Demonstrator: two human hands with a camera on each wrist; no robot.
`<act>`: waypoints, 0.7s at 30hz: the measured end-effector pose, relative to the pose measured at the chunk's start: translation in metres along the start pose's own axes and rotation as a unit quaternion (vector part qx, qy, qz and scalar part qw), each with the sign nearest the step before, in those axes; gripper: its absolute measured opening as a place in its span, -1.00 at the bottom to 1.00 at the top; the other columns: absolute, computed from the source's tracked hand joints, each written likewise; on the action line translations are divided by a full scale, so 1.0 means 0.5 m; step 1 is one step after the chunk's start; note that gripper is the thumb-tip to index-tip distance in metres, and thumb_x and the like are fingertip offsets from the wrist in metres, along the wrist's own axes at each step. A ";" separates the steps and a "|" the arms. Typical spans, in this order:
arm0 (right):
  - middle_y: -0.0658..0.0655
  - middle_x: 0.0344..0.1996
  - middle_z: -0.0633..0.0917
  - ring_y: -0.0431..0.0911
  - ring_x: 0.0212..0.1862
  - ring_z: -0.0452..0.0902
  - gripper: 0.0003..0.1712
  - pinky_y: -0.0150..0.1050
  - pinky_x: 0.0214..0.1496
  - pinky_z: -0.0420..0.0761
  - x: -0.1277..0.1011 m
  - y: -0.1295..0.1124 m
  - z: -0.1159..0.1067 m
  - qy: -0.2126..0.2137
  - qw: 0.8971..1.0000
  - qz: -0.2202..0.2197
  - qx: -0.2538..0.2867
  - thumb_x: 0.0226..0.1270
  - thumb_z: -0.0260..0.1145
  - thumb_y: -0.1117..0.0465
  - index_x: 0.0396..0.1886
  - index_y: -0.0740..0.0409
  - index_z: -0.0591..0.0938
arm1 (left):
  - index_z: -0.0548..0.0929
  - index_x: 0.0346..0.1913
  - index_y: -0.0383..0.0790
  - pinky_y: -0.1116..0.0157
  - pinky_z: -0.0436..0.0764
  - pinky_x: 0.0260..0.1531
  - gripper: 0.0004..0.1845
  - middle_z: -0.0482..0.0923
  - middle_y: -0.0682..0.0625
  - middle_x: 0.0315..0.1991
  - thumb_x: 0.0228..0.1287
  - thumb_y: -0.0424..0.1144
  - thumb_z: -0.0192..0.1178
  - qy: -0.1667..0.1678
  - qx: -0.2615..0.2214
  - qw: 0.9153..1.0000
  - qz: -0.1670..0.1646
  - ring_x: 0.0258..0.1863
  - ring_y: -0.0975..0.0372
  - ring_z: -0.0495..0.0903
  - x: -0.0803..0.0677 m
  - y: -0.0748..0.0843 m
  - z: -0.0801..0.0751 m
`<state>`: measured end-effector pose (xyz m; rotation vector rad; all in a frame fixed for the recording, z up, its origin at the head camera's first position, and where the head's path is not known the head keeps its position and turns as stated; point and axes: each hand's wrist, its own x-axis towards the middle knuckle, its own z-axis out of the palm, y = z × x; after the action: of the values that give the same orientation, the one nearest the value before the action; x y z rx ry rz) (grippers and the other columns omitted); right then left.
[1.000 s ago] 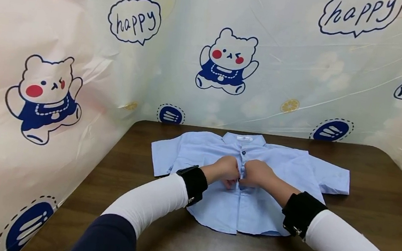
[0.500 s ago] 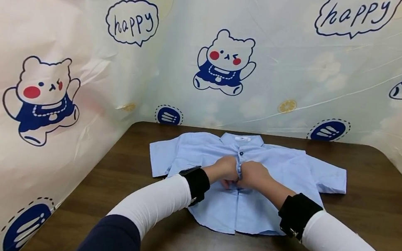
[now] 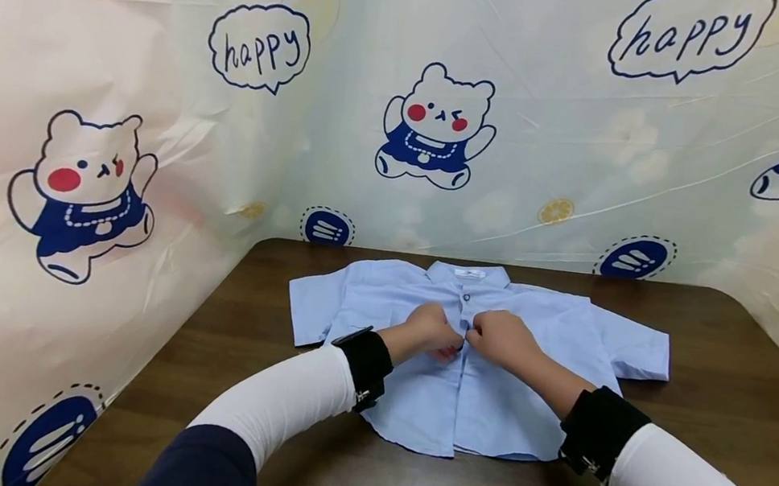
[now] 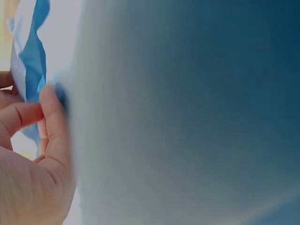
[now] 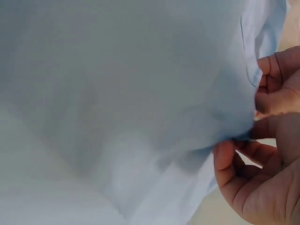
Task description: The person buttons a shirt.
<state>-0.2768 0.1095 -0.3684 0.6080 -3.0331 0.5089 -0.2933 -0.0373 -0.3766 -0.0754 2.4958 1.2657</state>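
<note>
A light blue short-sleeved shirt [image 3: 515,404] lies front side up, collar at the far side, its two front edges meeting down the middle. A dark button [image 3: 466,297] shows below the collar. My left hand [image 3: 435,330] pinches the front edge partway down; in the left wrist view, thumb and finger of the left hand [image 4: 40,173] meet at the cloth. Just across the opening, my right hand [image 3: 503,338] is curled at the other edge. The right wrist view has the right hand [image 5: 262,183] pinching a fold of cloth, with the left hand [image 5: 281,84] close beside it.
The shirt lies on a dark brown wooden table [image 3: 195,397]. Behind and to the left hangs a pale printed curtain [image 3: 345,132] with cartoon bears. Black straps [image 3: 603,431] sit around both wrists, over white sleeves.
The hands, earlier pressed close together at the button placket, now stand slightly apart, with a narrow gap between them. The shirt's front edges lie flatter there.
</note>
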 end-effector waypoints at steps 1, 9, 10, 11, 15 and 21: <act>0.00 -0.73 0.37 -0.11 -0.58 0.33 -0.71 -0.26 -0.46 0.33 -0.002 0.000 -0.002 0.008 1.000 0.001 0.009 0.32 0.18 0.26 -0.63 0.14 0.55 | 0.64 -0.54 -0.37 0.33 0.65 -0.58 -0.85 0.64 -0.11 -0.61 0.13 -0.42 0.33 0.004 -0.017 1.000 -0.001 -0.66 0.22 0.64 -0.004 0.000 -0.001; 0.03 -0.73 0.46 -0.11 -0.60 0.42 -0.74 -0.31 -0.50 0.42 -0.011 0.004 -0.022 0.004 0.989 0.067 0.132 0.30 0.25 0.24 -0.60 0.20 0.62 | 0.67 -0.47 -0.39 0.33 0.67 -0.52 -0.90 0.67 -0.12 -0.54 0.18 -0.46 0.27 0.010 -0.095 0.995 0.015 -0.62 0.23 0.64 -0.031 0.009 -0.017; 0.05 -0.70 0.50 -0.11 -0.59 0.44 -0.76 -0.32 -0.49 0.46 -0.012 0.004 -0.026 -0.005 0.983 0.081 0.164 0.29 0.26 0.24 -0.56 0.22 0.65 | 0.67 -0.46 -0.40 0.33 0.67 -0.51 -0.90 0.67 -0.13 -0.54 0.18 -0.46 0.27 0.008 -0.107 0.994 0.015 -0.62 0.23 0.64 -0.034 0.008 -0.019; 0.07 -0.66 0.54 -0.11 -0.57 0.47 -0.79 -0.32 -0.48 0.51 -0.013 0.003 -0.030 -0.013 0.976 0.092 0.196 0.29 0.26 0.25 -0.51 0.24 0.67 | 0.68 -0.45 -0.42 0.33 0.67 -0.50 -0.91 0.67 -0.13 -0.54 0.18 -0.47 0.26 0.003 -0.119 0.993 0.014 -0.62 0.23 0.63 -0.036 0.008 -0.022; 0.12 -0.51 0.63 -0.12 -0.49 0.53 -0.81 -0.32 -0.38 0.63 -0.018 0.000 -0.042 -0.041 0.948 0.115 0.295 0.31 0.23 0.30 -0.31 0.35 0.70 | 0.67 -0.38 -0.48 0.33 0.67 -0.48 -0.95 0.65 -0.15 -0.53 0.19 -0.52 0.24 -0.025 -0.180 0.983 0.005 -0.61 0.23 0.63 -0.045 0.005 -0.029; 0.17 -0.43 0.67 -0.09 -0.44 0.57 -0.81 -0.28 -0.29 0.67 -0.025 -0.004 -0.044 -0.049 0.929 0.108 0.352 0.34 0.28 0.33 -0.20 0.41 0.68 | 0.64 -0.36 -0.47 0.32 0.68 -0.44 -0.95 0.64 -0.16 -0.53 0.22 -0.50 0.24 -0.045 -0.211 0.976 -0.009 -0.59 0.23 0.64 -0.056 0.009 -0.035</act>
<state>-0.2655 0.1192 -0.3480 0.2896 -2.9588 1.6530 -0.2724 -0.0514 -0.3547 -0.1392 2.1078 1.7296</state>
